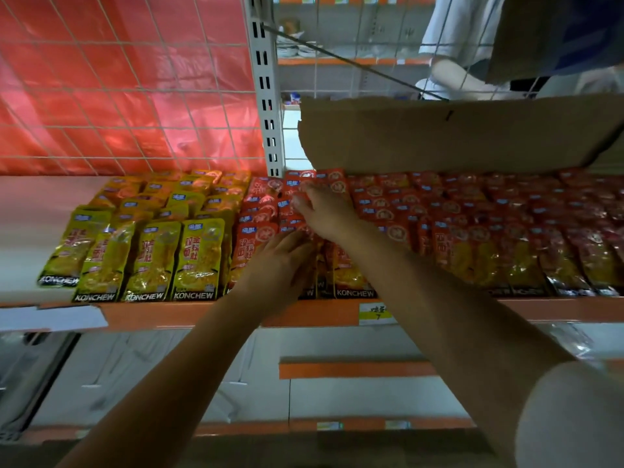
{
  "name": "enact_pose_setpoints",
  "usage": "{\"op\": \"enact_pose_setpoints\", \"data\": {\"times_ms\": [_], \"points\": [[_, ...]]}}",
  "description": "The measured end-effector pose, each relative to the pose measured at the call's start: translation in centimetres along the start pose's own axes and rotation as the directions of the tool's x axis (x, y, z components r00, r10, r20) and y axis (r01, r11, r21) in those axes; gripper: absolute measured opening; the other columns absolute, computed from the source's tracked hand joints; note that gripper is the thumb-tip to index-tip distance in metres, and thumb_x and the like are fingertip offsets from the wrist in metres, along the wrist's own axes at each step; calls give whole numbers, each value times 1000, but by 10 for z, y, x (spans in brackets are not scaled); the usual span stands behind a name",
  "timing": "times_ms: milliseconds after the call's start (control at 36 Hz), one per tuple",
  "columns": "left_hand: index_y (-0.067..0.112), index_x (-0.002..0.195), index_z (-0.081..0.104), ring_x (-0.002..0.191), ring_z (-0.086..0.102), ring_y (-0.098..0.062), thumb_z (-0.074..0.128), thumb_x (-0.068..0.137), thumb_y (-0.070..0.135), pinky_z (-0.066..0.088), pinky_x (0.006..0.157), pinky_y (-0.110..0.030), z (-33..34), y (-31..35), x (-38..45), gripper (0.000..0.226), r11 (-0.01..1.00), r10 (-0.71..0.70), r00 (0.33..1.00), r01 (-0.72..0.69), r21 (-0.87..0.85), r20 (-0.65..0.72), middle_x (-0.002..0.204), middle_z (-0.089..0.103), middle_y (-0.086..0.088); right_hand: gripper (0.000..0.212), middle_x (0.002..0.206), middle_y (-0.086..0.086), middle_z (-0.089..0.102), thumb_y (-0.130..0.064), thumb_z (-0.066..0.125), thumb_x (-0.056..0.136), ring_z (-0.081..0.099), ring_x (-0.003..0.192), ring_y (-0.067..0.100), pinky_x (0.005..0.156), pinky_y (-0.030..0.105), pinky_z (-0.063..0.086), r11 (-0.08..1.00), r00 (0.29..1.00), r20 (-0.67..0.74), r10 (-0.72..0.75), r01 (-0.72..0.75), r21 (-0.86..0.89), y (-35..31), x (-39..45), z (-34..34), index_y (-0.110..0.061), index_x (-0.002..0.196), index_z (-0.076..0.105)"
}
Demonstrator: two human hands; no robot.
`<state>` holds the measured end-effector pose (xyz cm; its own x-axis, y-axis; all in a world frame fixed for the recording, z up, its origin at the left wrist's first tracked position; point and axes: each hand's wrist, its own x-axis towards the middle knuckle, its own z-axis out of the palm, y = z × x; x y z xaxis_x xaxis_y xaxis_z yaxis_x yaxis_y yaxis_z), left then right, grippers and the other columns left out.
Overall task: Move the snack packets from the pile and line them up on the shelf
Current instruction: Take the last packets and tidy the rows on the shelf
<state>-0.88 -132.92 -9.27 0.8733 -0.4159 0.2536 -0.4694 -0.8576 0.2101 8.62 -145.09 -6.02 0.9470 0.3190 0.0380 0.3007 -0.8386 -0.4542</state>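
Red snack packets (472,231) lie in overlapping rows across the middle and right of the shelf (40,231). Yellow snack packets (152,251) fill rows to their left. My left hand (277,265) lies on the front red packets near the shelf edge, fingers pointing up and right onto them. My right hand (324,211) reaches further back and rests on red packets (266,211) in the middle rows, fingers bent onto their tops. Whether either hand pinches a packet is hidden by the fingers.
A brown cardboard box flap (456,133) hangs over the back right rows. A white upright post (266,96) and wire grid with red sheet (128,86) stand behind. The orange shelf lip (304,312) carries a price tag (376,314). Another person (462,62) stands beyond the grid.
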Motion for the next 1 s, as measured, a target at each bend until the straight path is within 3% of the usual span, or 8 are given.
{"op": "enact_pose_setpoints", "data": {"times_ms": [139,389,472,583,667,778,889,1000], "points": [[10,109,66,94,64,-33,42,83,30,56,68,-42,-2,20,12,41,996,66,996,-63,56,-53,107,66,-11,38,137,10,48,-21,40,99,44,125,23,103,28,33,990,986,-155,-67,85,114,19,-61,-14,-9,135,45],[6,103,66,104,61,-38,41,83,27,54,83,-51,30,91,43,38,980,192,974,-196,-28,-119,107,64,-15,41,142,8,45,-4,47,92,41,132,23,111,33,33,999,972,-233,-4,15,43,119,-150,-54,-9,132,51],[8,107,68,109,61,-35,40,84,30,52,85,-53,45,111,57,42,976,216,969,-214,33,-122,113,66,-12,46,142,11,44,-2,53,86,39,133,28,107,46,37,998,969,-239,-58,56,-15,156,-167,-66,-7,132,52],[11,114,67,123,51,-25,41,85,33,37,98,-47,57,130,74,45,967,253,961,-253,8,-112,121,64,-6,46,144,9,44,-21,54,86,43,130,34,99,57,41,988,977,-164,-138,125,-85,196,-178,-68,-5,129,54],[13,117,65,125,49,-26,42,85,35,36,101,-52,66,136,79,46,973,232,970,-231,30,-66,124,63,-5,62,148,13,36,-45,39,86,34,135,40,107,60,27,963,979,-60,-196,181,-199,211,-177,-71,-8,134,48],[17,124,61,128,47,-24,39,89,37,26,106,-53,77,140,71,46,982,187,982,-186,39,-27,129,59,-4,88,157,11,8,-61,5,75,-1,145,29,109,32,-18,965,987,-25,-159,150,-217,211,-178,-71,-15,146,31],[13,121,63,124,51,-25,39,89,34,27,104,-53,74,142,68,45,985,167,985,-165,48,-50,126,61,-5,86,158,10,-1,-57,-4,76,-9,145,25,108,32,-22,964,990,11,-141,140,-226,204,-178,-68,-18,149,19],[13,120,63,123,53,-27,39,90,33,29,102,-54,73,144,67,44,984,167,984,-163,70,-57,126,61,-6,56,158,8,-7,-40,32,100,-11,145,24,115,34,-7,984,988,78,-130,138,-113,207,-179,-73,-20,150,16]]}}
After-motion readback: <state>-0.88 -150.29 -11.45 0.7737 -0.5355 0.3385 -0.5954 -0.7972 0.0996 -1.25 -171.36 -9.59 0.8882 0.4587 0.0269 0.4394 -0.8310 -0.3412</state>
